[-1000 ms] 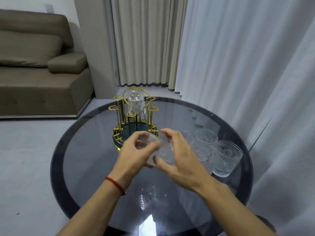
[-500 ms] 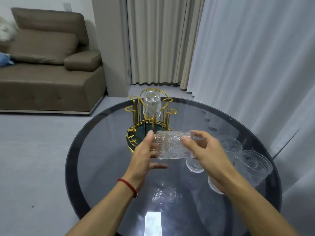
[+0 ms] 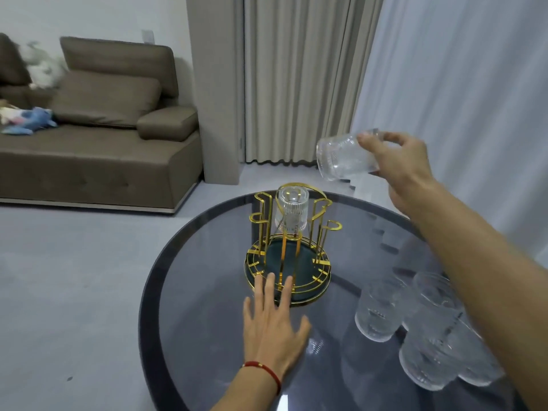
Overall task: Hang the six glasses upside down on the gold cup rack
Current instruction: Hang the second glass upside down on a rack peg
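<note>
Head view: a round dark glass table point(image 3: 189, 307) carries the gold cup rack point(image 3: 289, 247) at its far centre, with one glass point(image 3: 291, 209) hung upside down on a far peg, its base uppermost. The right hand point(image 3: 398, 161) is raised above and to the right of the rack, fingers closed around a second glass point(image 3: 344, 157) held on its side, mouth pointing left, clear of the rack. The left hand point(image 3: 274, 324) lies flat with fingers spread and released, holding nothing, fingertips point(image 3: 268, 281) at the near rim of the rack's base. A cluster of upright glasses point(image 3: 421, 333) stands at the near right of the table, partly hidden behind the right forearm. A brown sofa point(image 3: 98, 137) sits far left.
</note>
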`<state>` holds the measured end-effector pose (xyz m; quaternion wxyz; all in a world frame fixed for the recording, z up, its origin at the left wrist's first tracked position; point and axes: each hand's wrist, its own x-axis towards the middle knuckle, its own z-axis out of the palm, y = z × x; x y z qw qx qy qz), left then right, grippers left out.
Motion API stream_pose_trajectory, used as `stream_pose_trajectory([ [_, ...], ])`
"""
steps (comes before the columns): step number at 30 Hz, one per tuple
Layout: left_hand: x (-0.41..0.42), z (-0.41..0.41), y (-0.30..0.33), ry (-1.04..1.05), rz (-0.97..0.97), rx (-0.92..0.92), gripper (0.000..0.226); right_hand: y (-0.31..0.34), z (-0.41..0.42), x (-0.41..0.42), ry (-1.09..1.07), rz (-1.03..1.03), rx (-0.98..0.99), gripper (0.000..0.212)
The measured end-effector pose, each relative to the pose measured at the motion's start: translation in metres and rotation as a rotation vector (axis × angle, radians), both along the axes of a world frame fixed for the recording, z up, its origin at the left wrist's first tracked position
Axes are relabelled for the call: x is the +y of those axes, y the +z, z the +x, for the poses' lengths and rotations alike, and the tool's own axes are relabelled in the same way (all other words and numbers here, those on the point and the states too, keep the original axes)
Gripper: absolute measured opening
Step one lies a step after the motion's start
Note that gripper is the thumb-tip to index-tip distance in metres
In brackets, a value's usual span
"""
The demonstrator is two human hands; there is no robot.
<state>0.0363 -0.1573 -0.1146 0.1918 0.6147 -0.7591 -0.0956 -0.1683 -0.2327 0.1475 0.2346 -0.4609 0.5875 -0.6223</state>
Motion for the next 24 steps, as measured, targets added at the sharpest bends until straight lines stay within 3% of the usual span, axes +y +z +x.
stream_pose_trajectory([
  [5,-0.001,0.000,-0.001,0.006,-0.011,-0.031,0.077,0.015,0.047,-0.057,0.196,0.113,0.164,0.075],
  [11,-0.002,0.001,-0.004,-0.010,-0.028,-0.021,0.078,0.004,0.103,-0.083,0.278,0.209,0.398,0.074],
  [24,-0.002,-0.002,-0.008,0.006,-0.065,0.023,0.075,-0.026,0.130,-0.089,0.471,0.290,1.015,0.072],
])
